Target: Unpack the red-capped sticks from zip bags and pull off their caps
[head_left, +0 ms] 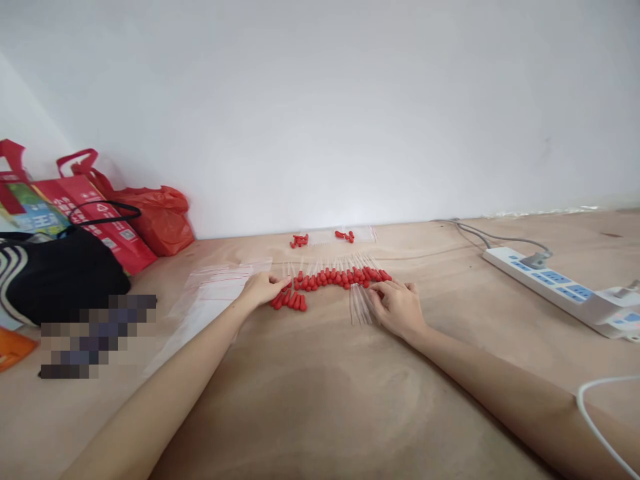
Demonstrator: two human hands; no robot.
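Head view: right hand (397, 308) partly hides clear tubes (359, 305) beside it.

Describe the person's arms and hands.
The left forearm and right forearm show bare, no sleeves in view. Neither the left hand nor the right hand wears a glove, and no watch or bracelet shows. A white cable loops in front of the right forearm.

Along the left of the desk (330, 400), a red printed shopping bag (120, 223) and a crumpled red plastic bag (157, 220) near the pale wall (380, 100). In front, a black bag with white stripes (75, 273) and a pixelated dark object (100, 337). Off right, a white power strip (547, 288) with blue socket panels, a gray plug (536, 259) in place; nearer, a looped white cable (580, 398).
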